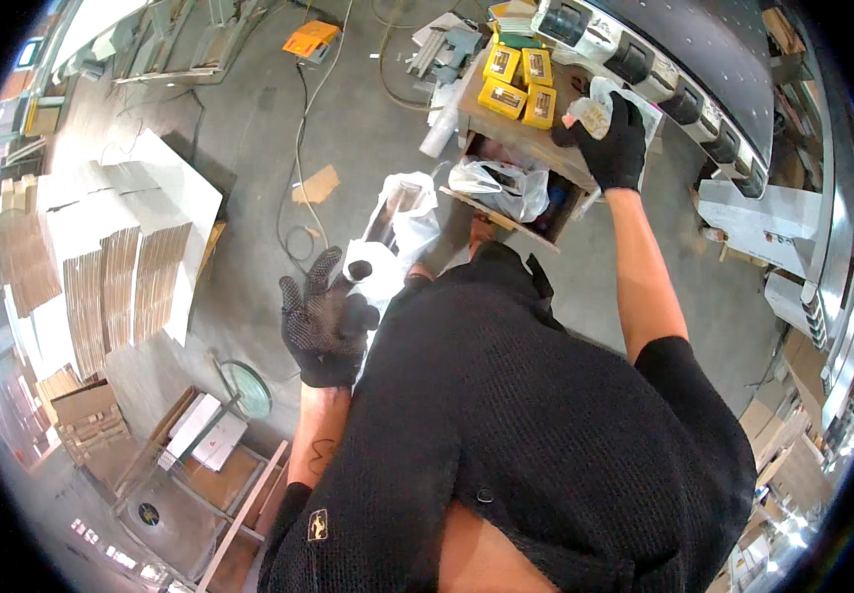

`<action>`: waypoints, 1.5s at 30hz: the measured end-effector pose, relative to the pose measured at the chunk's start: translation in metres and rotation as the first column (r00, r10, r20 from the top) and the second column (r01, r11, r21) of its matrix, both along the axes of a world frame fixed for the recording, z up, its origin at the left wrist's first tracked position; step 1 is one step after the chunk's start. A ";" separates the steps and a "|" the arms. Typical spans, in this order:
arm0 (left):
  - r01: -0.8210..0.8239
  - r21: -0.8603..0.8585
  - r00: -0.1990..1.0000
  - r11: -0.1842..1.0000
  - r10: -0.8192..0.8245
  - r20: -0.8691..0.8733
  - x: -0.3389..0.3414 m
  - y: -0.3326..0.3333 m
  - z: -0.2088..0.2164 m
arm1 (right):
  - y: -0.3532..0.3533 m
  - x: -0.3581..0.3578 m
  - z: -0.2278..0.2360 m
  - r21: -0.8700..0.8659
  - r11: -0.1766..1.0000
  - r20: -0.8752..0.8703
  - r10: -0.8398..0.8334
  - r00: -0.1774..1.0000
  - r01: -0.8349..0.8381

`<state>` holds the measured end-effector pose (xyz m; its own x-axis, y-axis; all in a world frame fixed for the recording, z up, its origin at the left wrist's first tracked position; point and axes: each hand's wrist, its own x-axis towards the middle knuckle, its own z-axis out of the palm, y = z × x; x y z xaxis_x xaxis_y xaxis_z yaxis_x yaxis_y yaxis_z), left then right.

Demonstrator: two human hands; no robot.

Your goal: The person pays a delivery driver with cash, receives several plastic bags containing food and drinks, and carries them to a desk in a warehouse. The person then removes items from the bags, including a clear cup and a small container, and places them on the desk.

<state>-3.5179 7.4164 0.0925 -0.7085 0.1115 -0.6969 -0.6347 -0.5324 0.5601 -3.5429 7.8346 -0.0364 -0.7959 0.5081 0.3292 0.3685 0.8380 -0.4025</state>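
Both my hands wear black gloves. My left hand is open, fingers apart, beside a white roll with a dark hollow end. White plastic lies just beyond that roll. Farther out on the right, my right hand is closed around a clear plastic bag with yellowish-brown contents, over a wooden cabinet top. What is inside is too small to make out. Several yellow boxes sit left of the bag. Below them, an open drawer contains a crumpled white plastic bag.
Stacked cardboard sheets stand at left. An orange box and a cable lie on the grey floor. A large dark panel machine borders the cabinet at far right. A metal-framed cart stands lower left.
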 end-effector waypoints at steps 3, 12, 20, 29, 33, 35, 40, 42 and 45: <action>0.005 0.047 1.000 0.999 -0.005 -0.014 0.000 -0.001 0.001 | -0.062 0.010 0.000 -0.541 0.826 -0.055 0.152 0.987 -0.157; -0.004 0.063 0.995 0.998 0.010 -0.102 -0.001 -0.015 0.001 | -0.217 -0.020 -0.121 -0.661 0.746 0.402 0.438 0.804 -0.076; -0.086 0.240 0.973 0.967 0.133 -0.188 0.031 -0.092 -0.053 | -0.229 -0.026 -0.056 -0.949 0.227 -0.109 0.419 0.901 -0.220; 0.073 -0.997 0.673 -0.024 -0.737 0.067 0.052 -0.191 -0.146 | -0.339 -0.037 0.018 -0.932 0.160 -0.074 0.793 0.605 -0.324; 0.049 -0.293 0.942 0.955 -0.141 -0.305 0.032 -0.219 -0.139 | -0.358 -0.051 0.030 -0.925 0.222 -0.019 0.784 0.621 -0.309; -0.030 -0.276 0.942 0.961 -0.066 -0.329 0.029 -0.237 -0.133 | -0.381 -0.056 0.058 -0.968 0.168 0.005 0.756 0.655 -0.186; -0.256 0.365 0.916 0.895 0.345 -0.204 0.010 -0.291 -0.122 | -0.408 -0.075 0.086 -0.903 0.275 -0.026 0.733 0.680 -0.330; -0.094 -0.551 0.891 0.829 -0.177 -0.418 0.009 -0.307 -0.112 | -0.409 -0.081 0.084 -0.754 0.357 -0.075 0.787 0.612 -0.551; -0.244 -0.154 0.839 0.957 0.129 -0.529 0.003 -0.312 -0.092 | -0.431 -0.091 0.111 -0.952 0.103 -0.126 0.724 0.678 -0.288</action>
